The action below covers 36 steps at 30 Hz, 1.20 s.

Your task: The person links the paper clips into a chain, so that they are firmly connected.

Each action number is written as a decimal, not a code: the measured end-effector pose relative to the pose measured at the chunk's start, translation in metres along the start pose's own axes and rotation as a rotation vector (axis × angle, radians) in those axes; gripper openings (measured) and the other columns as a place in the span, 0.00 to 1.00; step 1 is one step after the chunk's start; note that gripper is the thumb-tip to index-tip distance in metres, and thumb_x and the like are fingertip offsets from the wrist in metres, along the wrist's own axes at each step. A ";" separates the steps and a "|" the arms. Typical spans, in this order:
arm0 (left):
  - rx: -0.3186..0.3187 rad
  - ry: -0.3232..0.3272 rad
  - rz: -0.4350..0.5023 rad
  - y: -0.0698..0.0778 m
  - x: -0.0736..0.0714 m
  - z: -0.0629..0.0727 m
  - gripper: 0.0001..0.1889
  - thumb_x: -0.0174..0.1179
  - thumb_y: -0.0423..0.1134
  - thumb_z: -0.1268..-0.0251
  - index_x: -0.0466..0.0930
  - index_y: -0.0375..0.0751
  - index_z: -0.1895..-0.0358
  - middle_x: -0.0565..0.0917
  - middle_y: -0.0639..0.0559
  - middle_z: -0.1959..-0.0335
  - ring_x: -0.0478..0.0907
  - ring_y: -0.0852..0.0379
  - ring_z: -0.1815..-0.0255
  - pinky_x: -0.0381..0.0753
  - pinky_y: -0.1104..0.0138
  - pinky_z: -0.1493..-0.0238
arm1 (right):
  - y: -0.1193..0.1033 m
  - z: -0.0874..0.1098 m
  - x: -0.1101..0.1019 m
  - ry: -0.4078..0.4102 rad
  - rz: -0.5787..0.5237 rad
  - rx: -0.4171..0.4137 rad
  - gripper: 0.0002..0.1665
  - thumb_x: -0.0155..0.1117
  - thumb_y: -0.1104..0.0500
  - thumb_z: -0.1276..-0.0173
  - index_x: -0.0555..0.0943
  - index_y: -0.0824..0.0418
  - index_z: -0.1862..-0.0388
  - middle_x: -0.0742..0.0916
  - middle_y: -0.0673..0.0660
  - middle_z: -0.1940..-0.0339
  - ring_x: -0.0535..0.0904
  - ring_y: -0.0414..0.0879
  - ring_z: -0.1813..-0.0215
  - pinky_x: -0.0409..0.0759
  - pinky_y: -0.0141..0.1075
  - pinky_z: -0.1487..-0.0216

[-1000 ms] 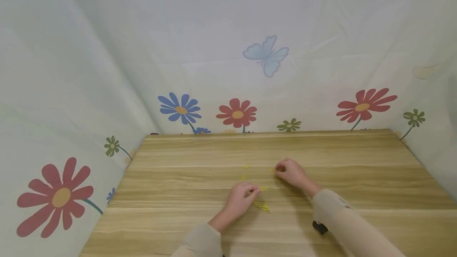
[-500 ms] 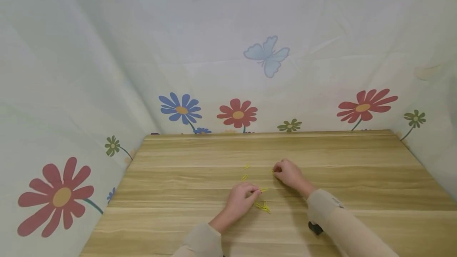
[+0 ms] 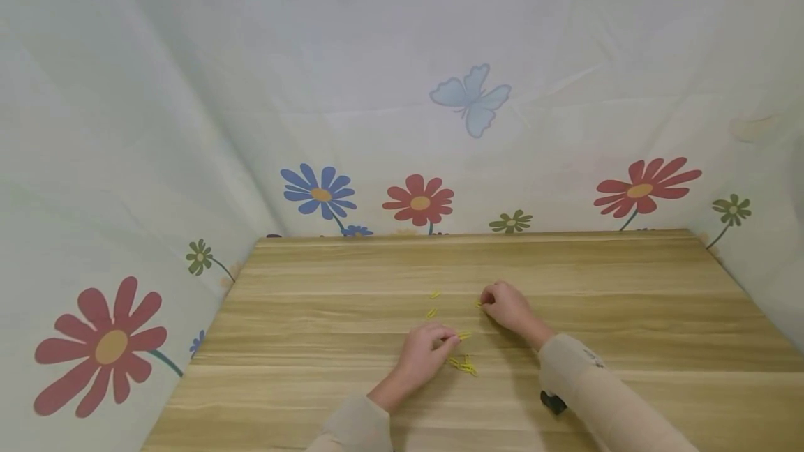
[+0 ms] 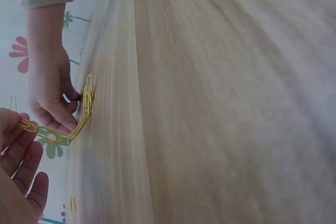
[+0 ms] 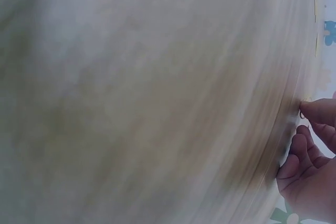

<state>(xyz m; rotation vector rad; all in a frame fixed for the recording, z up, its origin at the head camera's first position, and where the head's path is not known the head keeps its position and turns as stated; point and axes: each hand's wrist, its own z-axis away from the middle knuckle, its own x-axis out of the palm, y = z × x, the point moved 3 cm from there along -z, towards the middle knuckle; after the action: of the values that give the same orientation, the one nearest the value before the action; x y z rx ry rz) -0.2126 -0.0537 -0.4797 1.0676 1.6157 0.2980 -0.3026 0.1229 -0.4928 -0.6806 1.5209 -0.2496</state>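
My left hand [image 3: 422, 356] pinches the upper end of a chain of linked yellow paper clips [image 4: 87, 98] between thumb and fingers. From there the chain sags down to the wooden table, its lower links bunched just to the right of that hand in the head view. Farther back and to the right, my right hand [image 3: 510, 307] is low at the tabletop with thumb and index finger together on a single paper clip [image 5: 302, 114]. Only a small part of that clip shows past the fingertips.
Two loose paper clips, one nearer [image 3: 431, 312] and one farther back [image 3: 435, 294], lie beyond my left hand on the wood-grain table [image 3: 314, 284]. A pale cloth backdrop [image 3: 377, 89] printed with flowers and a butterfly hangs behind and at the sides.
My right hand has shifted slightly left, its fingertips staying at the paper clip. The left hand and its chain have stayed almost still.
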 end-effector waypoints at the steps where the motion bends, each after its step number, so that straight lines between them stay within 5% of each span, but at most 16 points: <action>1: -0.002 0.000 0.000 0.000 0.000 0.000 0.10 0.54 0.42 0.40 0.83 0.42 0.68 0.84 0.53 0.67 0.79 0.60 0.63 0.76 0.71 0.59 | 0.000 0.000 0.000 -0.003 -0.005 -0.001 0.03 0.64 0.65 0.51 0.78 0.60 0.78 0.78 0.53 0.75 0.72 0.44 0.70 0.71 0.37 0.66; 13: -0.007 0.005 0.003 0.000 0.000 0.000 0.10 0.55 0.42 0.40 0.83 0.43 0.68 0.83 0.54 0.68 0.79 0.61 0.64 0.76 0.71 0.60 | 0.000 0.005 -0.002 0.015 -0.076 -0.073 0.04 0.62 0.67 0.47 0.75 0.61 0.77 0.79 0.52 0.77 0.71 0.41 0.72 0.70 0.34 0.70; 23: -0.057 -0.008 0.003 0.001 0.000 0.000 0.10 0.54 0.42 0.39 0.83 0.42 0.67 0.83 0.53 0.66 0.79 0.58 0.61 0.76 0.68 0.57 | -0.004 0.011 -0.014 -0.015 -0.166 -0.021 0.02 0.60 0.66 0.45 0.79 0.65 0.73 0.82 0.54 0.74 0.74 0.42 0.70 0.73 0.34 0.68; 36: -0.069 0.083 -0.120 0.003 -0.001 -0.002 0.09 0.55 0.43 0.41 0.83 0.44 0.67 0.84 0.55 0.66 0.78 0.57 0.61 0.74 0.64 0.56 | -0.021 0.020 -0.023 -0.036 -0.260 -0.034 0.04 0.59 0.66 0.43 0.81 0.65 0.71 0.84 0.56 0.71 0.77 0.43 0.67 0.76 0.35 0.64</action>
<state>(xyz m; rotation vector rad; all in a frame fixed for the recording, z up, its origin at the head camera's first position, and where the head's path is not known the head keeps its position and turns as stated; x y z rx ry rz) -0.2133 -0.0522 -0.4766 0.9126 1.7235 0.3193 -0.2799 0.1242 -0.4641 -0.9060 1.4040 -0.4061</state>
